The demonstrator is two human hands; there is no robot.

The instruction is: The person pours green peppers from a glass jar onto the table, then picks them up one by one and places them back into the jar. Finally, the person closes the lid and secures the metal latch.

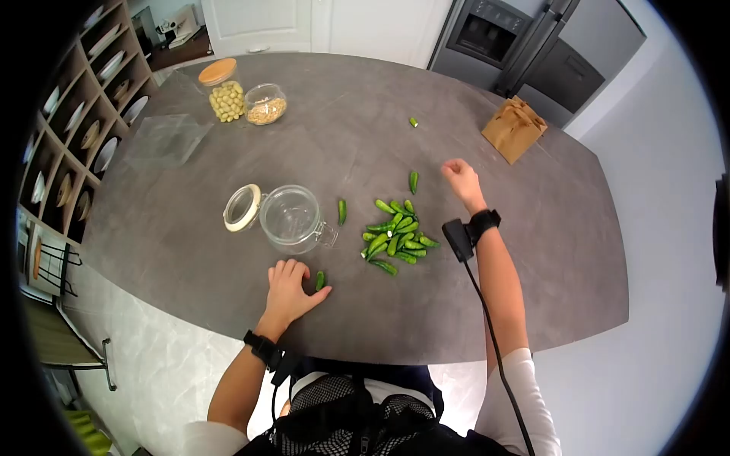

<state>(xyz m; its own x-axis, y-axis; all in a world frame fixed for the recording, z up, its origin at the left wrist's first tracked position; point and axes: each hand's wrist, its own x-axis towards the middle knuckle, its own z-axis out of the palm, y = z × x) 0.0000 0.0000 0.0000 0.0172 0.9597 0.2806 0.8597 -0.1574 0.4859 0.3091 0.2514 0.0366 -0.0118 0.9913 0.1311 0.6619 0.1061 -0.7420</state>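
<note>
My left hand [290, 290] rests on the grey table with its thumb spread away from the fingers. A single green pepper [320, 280] lies between the thumb and fingers, not gripped. Just beyond this hand stands an open glass jar [290, 219], its hinged lid [242, 207] folded out to the left. My right hand [461, 180] is over the table, right of a pile of green peppers [397, 235], with its fingers curled in; what they hold, if anything, is hidden. Single peppers lie near the pile, one [342, 212] beside the jar and another [414, 182] above the pile.
A wooden-lidded jar [226, 102] and a glass bowl [266, 110] stand at the back left, near a clear plastic container [169, 140]. At the back right is a brown paper bag [514, 131]. One small pepper [413, 121] lies far back on the table [563, 266].
</note>
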